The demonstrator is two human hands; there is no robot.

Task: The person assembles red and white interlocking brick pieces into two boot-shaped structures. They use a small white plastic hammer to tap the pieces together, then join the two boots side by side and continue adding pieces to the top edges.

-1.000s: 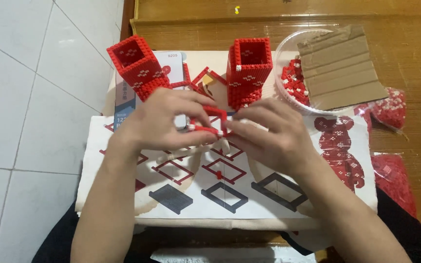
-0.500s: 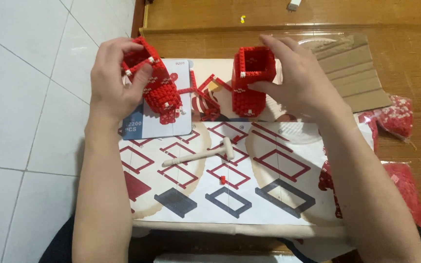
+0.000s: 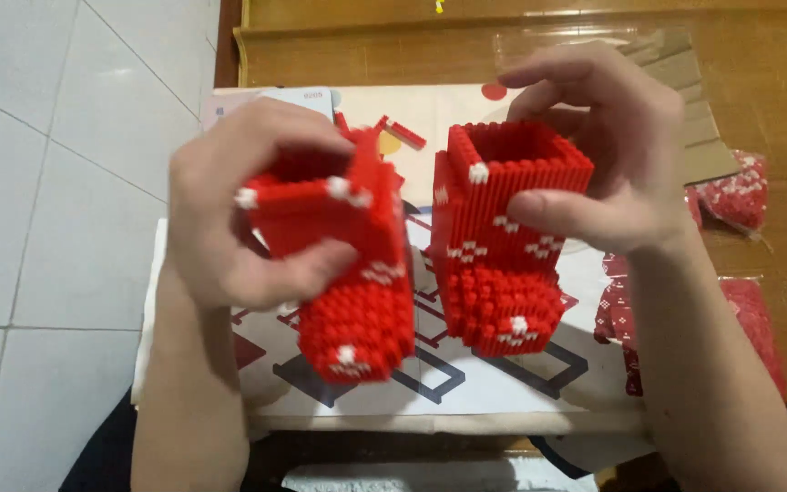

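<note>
Left hand (image 3: pixel 229 228) grips one red brick-built boot (image 3: pixel 348 264) by its open top, thumb across the front. Right hand (image 3: pixel 612 155) grips a second red boot (image 3: pixel 503 246), thumb on its front, fingers behind. Both boots are lifted side by side, near but apart, above the instruction sheet (image 3: pixel 430 383) on the table (image 3: pixel 776 73).

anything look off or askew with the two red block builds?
Left build is tilted in the left hand, while the right build sits upright in the right hand. No damage visible.
</note>
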